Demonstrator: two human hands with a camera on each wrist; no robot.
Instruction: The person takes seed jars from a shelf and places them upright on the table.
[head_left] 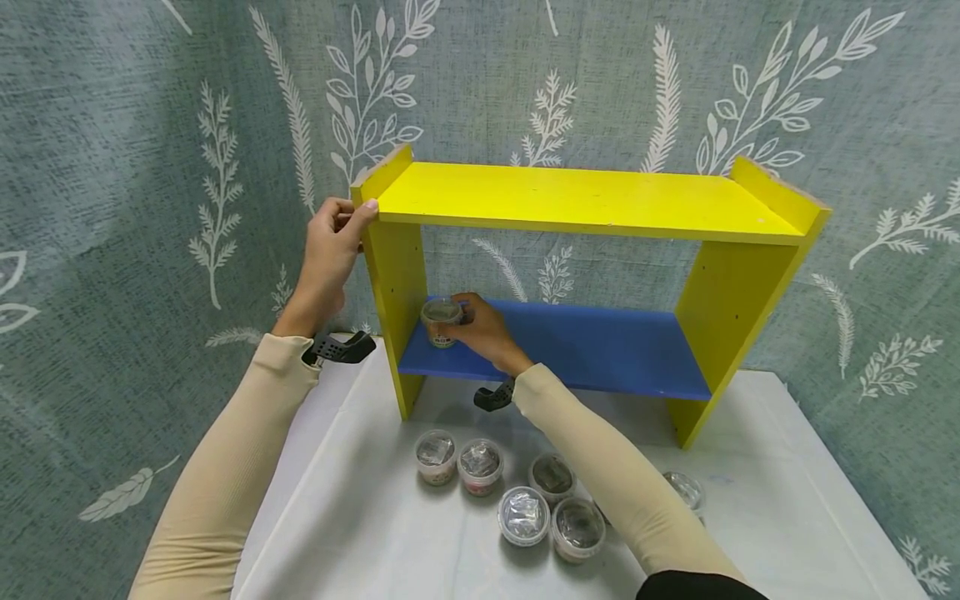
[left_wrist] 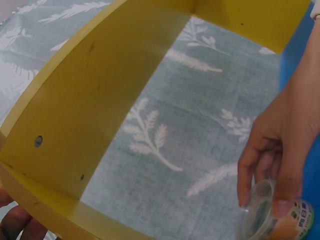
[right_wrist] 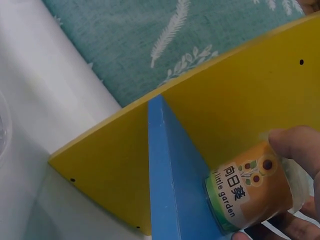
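Note:
A yellow shelf unit [head_left: 570, 198] with a blue lower board [head_left: 600, 346] stands on the white table. My left hand [head_left: 330, 250] grips its upper left corner, thumb over the top edge. In my right hand [head_left: 487, 329] is a small clear plastic tub [head_left: 441, 321], pinched between thumb and fingers at the left end of the blue board. Its orange and green label [right_wrist: 250, 185] reads "little garden" with sunflowers in the right wrist view, where its base is right at the board. The left wrist view shows the tub's clear rim in my fingers.
Several similar lidded tubs, including a front one [head_left: 523, 517] and a left one [head_left: 436, 457], stand on the white table [head_left: 360, 517] before the shelf. Another tub [head_left: 684, 490] is partly behind my right forearm. Leaf-patterned green cloth [head_left: 487, 100] hangs behind.

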